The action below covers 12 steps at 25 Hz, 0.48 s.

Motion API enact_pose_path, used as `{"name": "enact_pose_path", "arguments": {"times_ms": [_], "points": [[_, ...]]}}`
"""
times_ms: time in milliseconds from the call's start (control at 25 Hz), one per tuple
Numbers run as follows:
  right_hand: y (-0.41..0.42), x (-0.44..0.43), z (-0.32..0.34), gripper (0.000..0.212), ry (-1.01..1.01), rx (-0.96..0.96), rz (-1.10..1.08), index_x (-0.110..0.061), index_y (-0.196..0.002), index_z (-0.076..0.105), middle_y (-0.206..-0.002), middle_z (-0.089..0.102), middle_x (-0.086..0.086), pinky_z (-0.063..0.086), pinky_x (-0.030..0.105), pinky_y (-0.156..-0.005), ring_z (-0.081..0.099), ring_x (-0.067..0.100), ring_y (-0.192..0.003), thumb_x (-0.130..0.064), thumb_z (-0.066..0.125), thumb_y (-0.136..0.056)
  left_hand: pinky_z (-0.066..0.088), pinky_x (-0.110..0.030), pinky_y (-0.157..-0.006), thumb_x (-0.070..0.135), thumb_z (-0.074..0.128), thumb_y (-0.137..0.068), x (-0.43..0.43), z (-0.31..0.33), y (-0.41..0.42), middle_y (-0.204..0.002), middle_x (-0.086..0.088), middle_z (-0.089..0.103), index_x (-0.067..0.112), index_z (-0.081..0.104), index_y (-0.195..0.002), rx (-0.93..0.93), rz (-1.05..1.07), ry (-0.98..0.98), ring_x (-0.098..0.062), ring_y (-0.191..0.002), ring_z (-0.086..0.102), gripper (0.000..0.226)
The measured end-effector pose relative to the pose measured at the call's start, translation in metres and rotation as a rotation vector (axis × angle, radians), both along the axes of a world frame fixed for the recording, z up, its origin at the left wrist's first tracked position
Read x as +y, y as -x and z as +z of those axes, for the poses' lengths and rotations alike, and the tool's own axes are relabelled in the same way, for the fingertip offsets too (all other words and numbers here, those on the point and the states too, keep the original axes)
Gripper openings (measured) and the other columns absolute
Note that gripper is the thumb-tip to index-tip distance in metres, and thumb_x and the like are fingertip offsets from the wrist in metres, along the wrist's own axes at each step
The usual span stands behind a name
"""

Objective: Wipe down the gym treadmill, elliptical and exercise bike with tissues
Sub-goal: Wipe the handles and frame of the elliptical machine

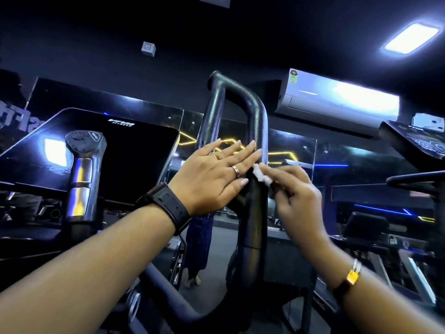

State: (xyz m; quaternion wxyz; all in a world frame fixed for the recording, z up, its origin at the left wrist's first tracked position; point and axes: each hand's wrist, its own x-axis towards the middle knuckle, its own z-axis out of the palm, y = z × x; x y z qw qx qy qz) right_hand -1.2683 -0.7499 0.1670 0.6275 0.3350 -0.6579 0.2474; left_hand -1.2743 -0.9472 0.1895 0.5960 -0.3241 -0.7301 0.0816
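A black looped handlebar [255, 112] of an exercise machine rises in front of me. My left hand [212, 174], with rings and a black watch, lies flat with straight fingers against the bar's left side. My right hand [293, 189] pinches a small crumpled white tissue [261, 174] and holds it against the bar's right side, just below the left fingertips. The lower part of the bar [250, 237] runs down between my forearms.
A dark console screen [115, 150] and a silver-banded grip handle [81, 169] stand to the left. A wall air conditioner [337, 100] hangs at upper right. Another machine's console [419, 143] and rails sit at right. A mirror wall lies behind.
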Motion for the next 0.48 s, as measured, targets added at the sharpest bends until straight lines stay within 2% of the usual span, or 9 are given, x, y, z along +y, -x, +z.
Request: {"name": "enact_pose_path", "arguments": {"times_ms": [120,200,240,280,360,440,480], "points": [[-0.008,-0.013,-0.051,0.042,0.115,0.118,0.017,-0.006,-0.119,0.066,-0.098,0.054,-0.005,0.044,0.01,-0.088,0.056,0.001,-0.091,0.008,0.051,-0.082,0.022,-0.044,-0.117,0.043,0.019,-0.102,0.01,-0.01,-0.004,-0.156,0.004,0.032,0.037,0.032,-0.149,-0.02,-0.048,0.01,-0.022,-0.143,0.035,0.05],[-0.016,-0.017,-0.081,0.028,0.128,0.191,0.027,0.0,-0.117,0.065,-0.103,0.056,-0.003,0.043,0.014,-0.093,0.059,0.011,-0.094,-0.005,0.049,-0.095,0.02,-0.044,-0.118,0.043,0.016,-0.103,0.017,-0.017,-0.007,-0.156,0.007,0.032,0.041,0.037,-0.146,-0.032,-0.075,0.02,-0.02,-0.144,0.031,0.048],[-0.019,-0.019,-0.094,0.027,0.117,0.223,0.04,0.004,-0.116,0.065,-0.107,0.057,-0.003,0.045,0.018,-0.094,0.062,0.016,-0.094,-0.012,0.049,-0.1,0.02,-0.044,-0.118,0.043,0.015,-0.103,0.019,-0.019,-0.007,-0.156,0.008,0.032,0.042,0.038,-0.145,-0.037,-0.071,0.019,-0.02,-0.145,0.03,0.048],[-0.019,-0.018,-0.105,0.026,0.087,0.25,0.055,0.007,-0.114,0.064,-0.11,0.058,-0.002,0.048,0.024,-0.092,0.064,0.02,-0.093,-0.012,0.054,-0.099,0.021,-0.044,-0.117,0.044,0.014,-0.103,0.018,-0.019,-0.007,-0.156,0.009,0.031,0.042,0.038,-0.145,-0.039,-0.056,0.017,-0.019,-0.145,0.029,0.049],[-0.021,-0.017,-0.124,0.028,0.031,0.344,0.034,0.007,-0.11,0.065,-0.112,0.062,0.004,0.053,0.031,-0.082,0.065,0.024,-0.089,-0.001,0.072,-0.084,0.022,-0.044,-0.117,0.045,0.016,-0.102,0.017,-0.018,-0.007,-0.157,0.009,0.03,0.042,0.038,-0.145,-0.034,-0.021,0.009,-0.02,-0.145,0.029,0.049],[-0.022,-0.013,-0.136,0.037,-0.051,0.428,0.018,0.002,-0.108,0.068,-0.115,0.061,0.004,0.053,0.029,-0.078,0.063,0.019,-0.09,0.001,0.081,-0.073,0.018,-0.042,-0.118,0.046,0.018,-0.101,0.019,-0.019,-0.009,-0.157,0.009,0.027,0.042,0.039,-0.146,-0.061,-0.003,0.002,-0.019,-0.147,0.025,0.049],[-0.024,-0.01,-0.138,0.04,-0.093,0.423,0.056,-0.001,-0.11,0.07,-0.118,0.06,-0.002,0.053,0.027,-0.079,0.063,0.016,-0.093,0.001,0.082,-0.072,0.016,-0.04,-0.119,0.046,0.018,-0.101,0.02,-0.021,-0.01,-0.158,0.01,0.025,0.042,0.038,-0.146,-0.084,0.004,0.003,-0.018,-0.147,0.022,0.05]]}}
